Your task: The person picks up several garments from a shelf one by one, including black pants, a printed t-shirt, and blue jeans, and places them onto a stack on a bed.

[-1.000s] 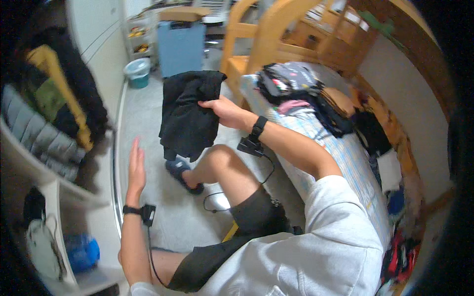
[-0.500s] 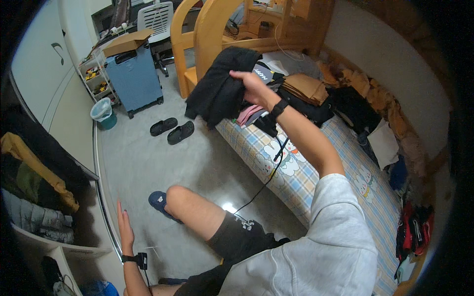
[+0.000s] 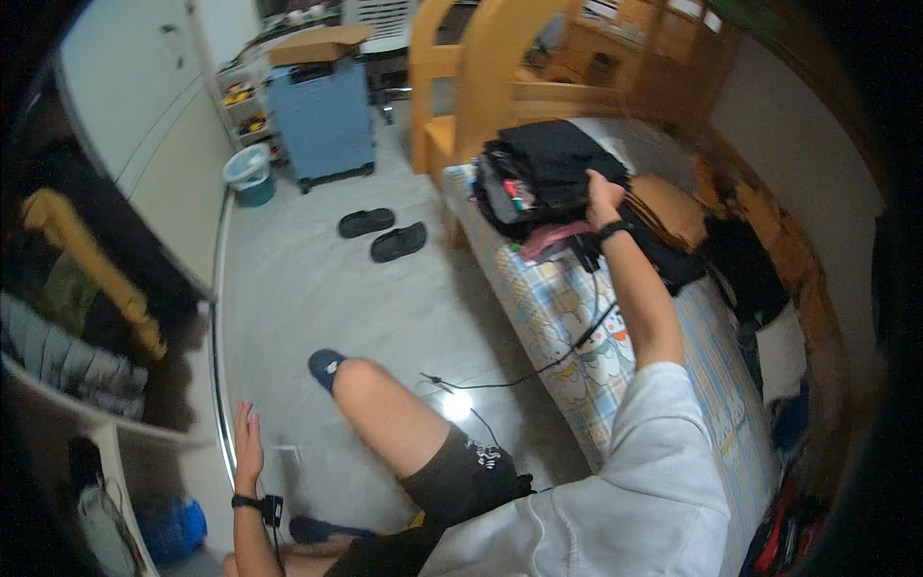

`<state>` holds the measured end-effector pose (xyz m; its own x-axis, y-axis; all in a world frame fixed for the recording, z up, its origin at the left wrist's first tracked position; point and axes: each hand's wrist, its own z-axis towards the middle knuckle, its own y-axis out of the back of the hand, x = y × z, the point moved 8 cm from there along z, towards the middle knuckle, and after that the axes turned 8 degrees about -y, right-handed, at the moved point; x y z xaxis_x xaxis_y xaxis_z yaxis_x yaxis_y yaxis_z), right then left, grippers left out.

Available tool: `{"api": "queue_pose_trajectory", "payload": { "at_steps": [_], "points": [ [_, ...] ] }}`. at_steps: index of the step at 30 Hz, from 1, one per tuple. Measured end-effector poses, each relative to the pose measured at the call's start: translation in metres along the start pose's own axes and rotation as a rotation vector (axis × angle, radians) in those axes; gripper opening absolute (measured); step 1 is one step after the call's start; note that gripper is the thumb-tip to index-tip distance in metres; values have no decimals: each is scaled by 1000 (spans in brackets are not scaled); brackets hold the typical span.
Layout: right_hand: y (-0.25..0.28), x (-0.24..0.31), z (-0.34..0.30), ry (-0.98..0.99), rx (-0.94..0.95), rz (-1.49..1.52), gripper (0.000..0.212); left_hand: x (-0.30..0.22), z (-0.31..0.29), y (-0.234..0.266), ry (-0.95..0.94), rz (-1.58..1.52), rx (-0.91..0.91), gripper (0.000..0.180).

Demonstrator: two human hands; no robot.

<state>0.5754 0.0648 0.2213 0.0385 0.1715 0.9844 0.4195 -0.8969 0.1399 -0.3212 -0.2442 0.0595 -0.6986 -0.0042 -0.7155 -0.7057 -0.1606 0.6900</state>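
My right hand point(image 3: 606, 200), with a black band at the wrist, grips the edge of a folded black garment point(image 3: 553, 159). The garment lies on a stack of folded clothes at the far end of the bed. A pink cloth point(image 3: 553, 238) pokes out below the stack, near my wrist. My left hand point(image 3: 248, 444) is raised beside the open wardrobe's edge, fingers stretched out and nothing in it. A dark cable point(image 3: 524, 382) hangs loosely from my right wrist area across the bed edge.
Brown folded clothing point(image 3: 668, 207) and a dark garment point(image 3: 740, 274) lie along the bed point(image 3: 615, 385). On the floor are black clogs point(image 3: 399, 242), a bin point(image 3: 252, 178) and a blue suitcase point(image 3: 322, 120). The wardrobe point(image 3: 159, 404) holds hung clothes and a blue item point(image 3: 171, 527).
My right hand has brought the black garment from the bed's edge onto the clothes stack, which now lies flat there. My left hand stays open near the wardrobe. The view has shifted.
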Motion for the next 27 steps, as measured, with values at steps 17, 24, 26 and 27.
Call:
{"api": "queue_pose_trajectory", "payload": {
  "at_steps": [17, 24, 26, 27],
  "points": [
    [-142, -129, -218, 264, 1196, -26, 30, -76, -126, 239, -118, 516, -199, 50],
    [-106, -122, -244, 302, 1156, -119, 31, -13, -99, 339, 89, 578, -414, 44],
    [-76, -124, -193, 302, 1145, -109, 31, -1, -78, 362, 149, 602, -530, 48],
    [-67, -119, -182, 293, 1158, -87, 31, 9, -73, 376, 104, 711, -597, 50]
  ]
}}
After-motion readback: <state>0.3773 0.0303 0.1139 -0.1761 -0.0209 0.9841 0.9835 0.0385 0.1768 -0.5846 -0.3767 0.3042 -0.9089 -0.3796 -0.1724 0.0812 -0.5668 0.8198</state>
